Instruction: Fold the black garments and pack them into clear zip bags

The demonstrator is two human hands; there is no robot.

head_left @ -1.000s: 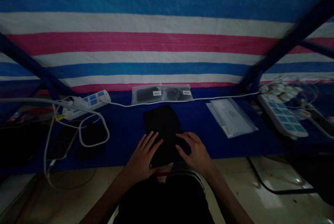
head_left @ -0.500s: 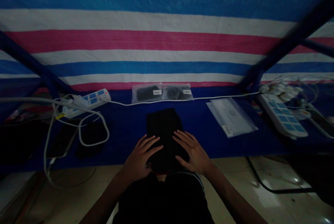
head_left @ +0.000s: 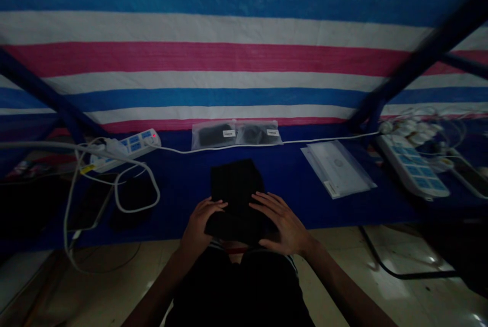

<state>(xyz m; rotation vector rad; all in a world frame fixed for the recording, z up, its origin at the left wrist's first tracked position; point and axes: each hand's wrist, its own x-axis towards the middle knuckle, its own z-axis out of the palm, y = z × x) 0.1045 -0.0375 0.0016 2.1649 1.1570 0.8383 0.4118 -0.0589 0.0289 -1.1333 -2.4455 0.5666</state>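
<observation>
A folded piece of black cloth [head_left: 237, 182] lies on the blue table's front part, its near edge reaching the table edge by my lap. My left hand [head_left: 198, 223] is closed on the cloth's left side, fingertips on top and thumb hidden. On the right side rests my right hand [head_left: 284, 223], its fingers stretched out over the cloth and its thumb by the near corner. The cloth is too dark to show its exact kind.
Behind the cloth lie two clear zip bags [head_left: 213, 135] with dark contents. Flat plastic sleeves [head_left: 337, 169] lie to the right. Power strips [head_left: 131, 148] stand at both sides, with a looping white cable [head_left: 158, 195] and a phone [head_left: 91, 202] on the left. A striped sheet [head_left: 244, 57] hangs behind.
The cloth's near part has drawn up and looks shorter. My left hand has turned from lying flat to gripping the left edge. My right hand has hardly moved.
</observation>
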